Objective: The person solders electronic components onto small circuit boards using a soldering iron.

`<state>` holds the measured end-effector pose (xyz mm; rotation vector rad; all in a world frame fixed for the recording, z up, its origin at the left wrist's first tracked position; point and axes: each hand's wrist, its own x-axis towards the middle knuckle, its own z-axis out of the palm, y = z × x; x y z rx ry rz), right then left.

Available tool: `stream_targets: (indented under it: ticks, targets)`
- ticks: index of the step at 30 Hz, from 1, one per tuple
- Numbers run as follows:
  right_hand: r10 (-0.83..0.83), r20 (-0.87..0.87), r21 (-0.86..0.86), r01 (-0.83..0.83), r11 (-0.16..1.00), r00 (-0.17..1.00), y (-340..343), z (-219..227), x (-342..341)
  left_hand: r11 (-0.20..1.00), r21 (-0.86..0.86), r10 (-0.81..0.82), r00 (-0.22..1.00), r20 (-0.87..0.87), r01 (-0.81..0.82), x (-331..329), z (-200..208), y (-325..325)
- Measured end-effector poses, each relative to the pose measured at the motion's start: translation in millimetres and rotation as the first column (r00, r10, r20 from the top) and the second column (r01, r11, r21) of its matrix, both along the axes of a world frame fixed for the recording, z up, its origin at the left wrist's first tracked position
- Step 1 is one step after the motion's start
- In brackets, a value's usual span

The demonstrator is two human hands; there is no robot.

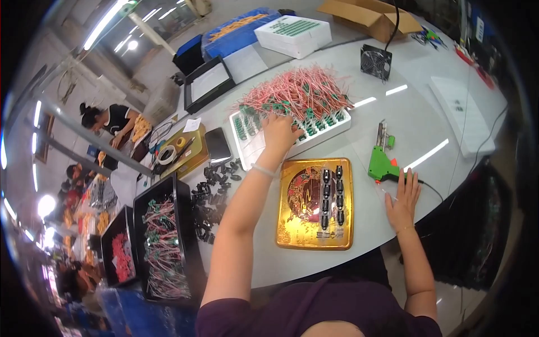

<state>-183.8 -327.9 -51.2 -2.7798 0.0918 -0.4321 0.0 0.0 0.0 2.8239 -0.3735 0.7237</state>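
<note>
My left hand [279, 135] reaches into a white foam tray [320, 147] of small green circuit boards [314, 124]. Its fingertips are hidden among them, so I cannot see whether it grips one. Above it lies a thick heap of pink-red wires [297, 90] joined to green boards. Flat on the table rests my right hand [403, 203], fingers spread and holding nothing, close to the handle of a green glue gun [383, 163]. Between my arms is a gold tin lid [297, 236] bearing two columns of small black plastic housings [325, 191].
Left of the lid are loose black parts [210, 196], a dark phone [218, 145] and a black bin [182, 224] of wired boards. A small fan [375, 62], a cardboard box [370, 19] and a white foam lid [460, 118] stand farther back. A co-worker [109, 123] sits at far left.
</note>
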Motion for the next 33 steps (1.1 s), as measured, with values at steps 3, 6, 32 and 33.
stream_targets:
  ticks: [3, 6, 32, 33]
  targets:
    - [-0.022, 0.027, -0.037, 0.023, 0.999, 0.999, 18.6, 4.6, 25.8, 0.976, 0.181, 0.12, 0.993, 0.001, -0.119, 38.3, 13.2, 8.7]
    - [-0.026, -0.03, -0.077, 0.024, 0.997, 0.999, 6.7, 0.7, 13.6, 0.998, -0.024, 0.036, 0.914, -0.404, -0.05, 29.7, 6.5, 29.2]
    - [0.542, 0.31, 0.685, -0.579, 0.442, 0.781, 56.4, 53.5, -87.8, -0.005, -0.962, -0.619, 0.756, -0.211, -0.273, -277.3, 70.3, -14.6]
    - [0.588, 0.337, 0.73, -0.599, 0.33, 0.735, 69.0, 68.3, -89.5, 0.052, -0.959, -0.632, 0.734, -0.248, -0.28, -286.7, 60.6, -19.9]
